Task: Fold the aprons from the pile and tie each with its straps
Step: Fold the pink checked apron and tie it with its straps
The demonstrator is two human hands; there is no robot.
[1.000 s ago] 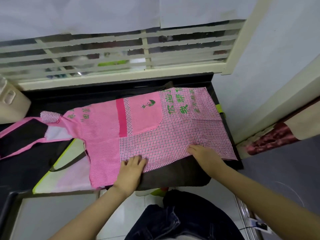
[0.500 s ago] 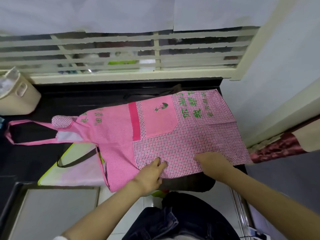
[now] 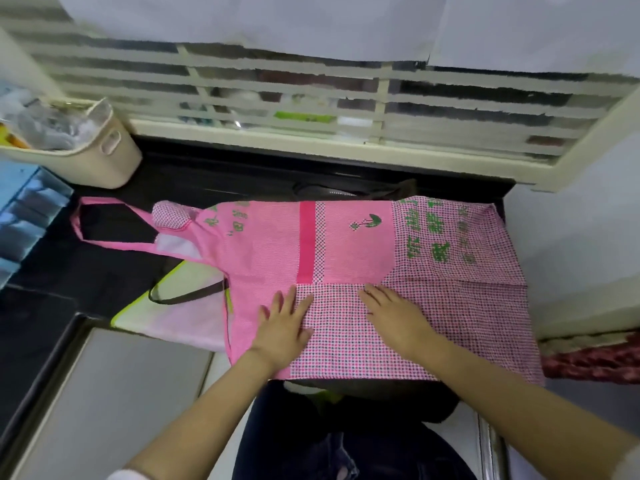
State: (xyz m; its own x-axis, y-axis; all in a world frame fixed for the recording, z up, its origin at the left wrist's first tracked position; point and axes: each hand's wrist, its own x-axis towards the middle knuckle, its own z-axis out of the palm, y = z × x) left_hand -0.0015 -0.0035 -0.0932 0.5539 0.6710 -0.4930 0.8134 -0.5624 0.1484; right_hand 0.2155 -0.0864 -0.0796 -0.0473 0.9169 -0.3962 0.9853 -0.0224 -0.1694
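a pink apron (image 3: 346, 244) is spread flat across a dark desk (image 3: 207, 181) at the centre of the frame, its neck loop (image 3: 114, 241) laid toward the left. the left grip (image 3: 284, 327) and right grip (image 3: 394, 317) are laid open, fingers straight, on its checked lower part.

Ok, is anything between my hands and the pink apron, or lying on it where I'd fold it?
Nothing visible. The left hand and right hand both rest flat, directly on the pink apron, and nothing else lies on its spread cloth.
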